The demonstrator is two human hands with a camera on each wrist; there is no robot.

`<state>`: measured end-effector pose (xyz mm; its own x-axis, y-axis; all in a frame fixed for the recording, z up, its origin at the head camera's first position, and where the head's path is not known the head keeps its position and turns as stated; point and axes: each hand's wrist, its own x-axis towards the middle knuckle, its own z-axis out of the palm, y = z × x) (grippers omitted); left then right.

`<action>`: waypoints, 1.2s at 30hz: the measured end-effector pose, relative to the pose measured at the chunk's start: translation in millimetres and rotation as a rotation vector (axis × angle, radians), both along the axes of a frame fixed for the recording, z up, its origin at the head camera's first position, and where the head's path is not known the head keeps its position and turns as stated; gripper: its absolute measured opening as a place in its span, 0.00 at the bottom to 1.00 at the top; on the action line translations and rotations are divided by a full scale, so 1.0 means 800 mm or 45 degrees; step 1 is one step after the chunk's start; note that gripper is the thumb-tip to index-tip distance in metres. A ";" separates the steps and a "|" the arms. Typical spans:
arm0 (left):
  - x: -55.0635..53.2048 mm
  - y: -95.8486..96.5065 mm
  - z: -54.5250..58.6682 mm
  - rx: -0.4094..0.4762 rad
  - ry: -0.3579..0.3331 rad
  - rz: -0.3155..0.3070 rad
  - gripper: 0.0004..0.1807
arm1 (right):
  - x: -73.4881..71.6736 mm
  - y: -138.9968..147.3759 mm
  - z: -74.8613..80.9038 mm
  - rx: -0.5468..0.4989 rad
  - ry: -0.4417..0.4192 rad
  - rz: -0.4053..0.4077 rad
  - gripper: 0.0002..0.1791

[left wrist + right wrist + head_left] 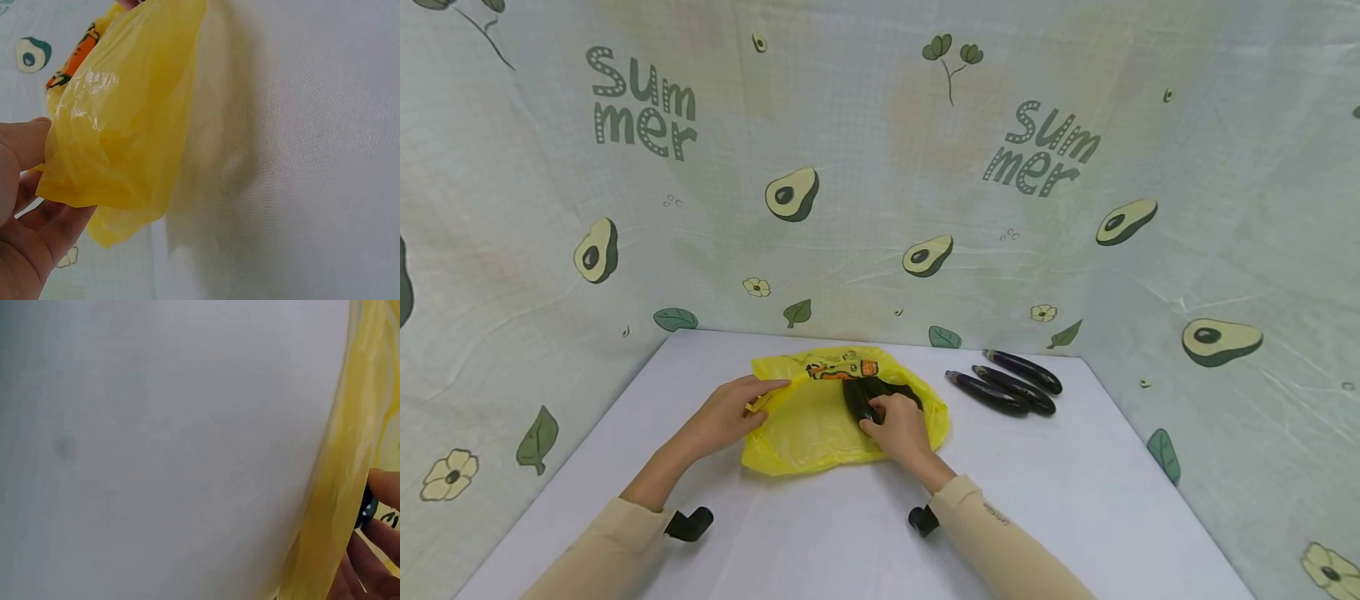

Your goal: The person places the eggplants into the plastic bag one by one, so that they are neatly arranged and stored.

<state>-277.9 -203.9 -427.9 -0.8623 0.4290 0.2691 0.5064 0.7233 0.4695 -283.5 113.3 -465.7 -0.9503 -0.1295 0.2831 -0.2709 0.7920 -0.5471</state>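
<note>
A yellow plastic bag (808, 429) with an orange and black print lies on the table, its mouth spread open. My left hand (726, 417) holds the bag's left side; in the left wrist view the thumb and fingers of the left hand (28, 206) grip its yellow film (125, 137). Dark, glossy eggplants (856, 398) lie in the bag's mouth, partly hidden by my right hand (901, 429). That hand's thumb and fingers pinch one eggplant (367, 507) by its near end, seen at the right edge of the right wrist view beside the bag's rim (334, 506).
Three more eggplants (988, 393) lie side by side at the back right of the white table (1075, 475). A cloth (850, 125) printed with avocados, leaves and lettering hangs behind the table and along both sides. Dark wrist devices (689, 525) sit under both sleeves.
</note>
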 end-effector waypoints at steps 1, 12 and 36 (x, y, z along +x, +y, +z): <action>0.000 0.000 0.000 0.000 0.000 0.001 0.32 | 0.001 0.001 0.001 -0.006 -0.007 0.005 0.20; -0.001 0.000 0.002 0.000 0.022 -0.017 0.32 | 0.018 0.029 0.020 -0.085 -0.054 0.065 0.22; -0.001 0.002 0.003 -0.001 0.000 -0.009 0.32 | 0.000 0.259 0.042 0.192 0.062 -0.026 0.26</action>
<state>-278.8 -202.2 -425.3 -0.8594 0.4352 0.2685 0.5112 0.7202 0.4690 -283.3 320.4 -431.8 -0.9388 -0.1550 0.3075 -0.2773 0.8698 -0.4081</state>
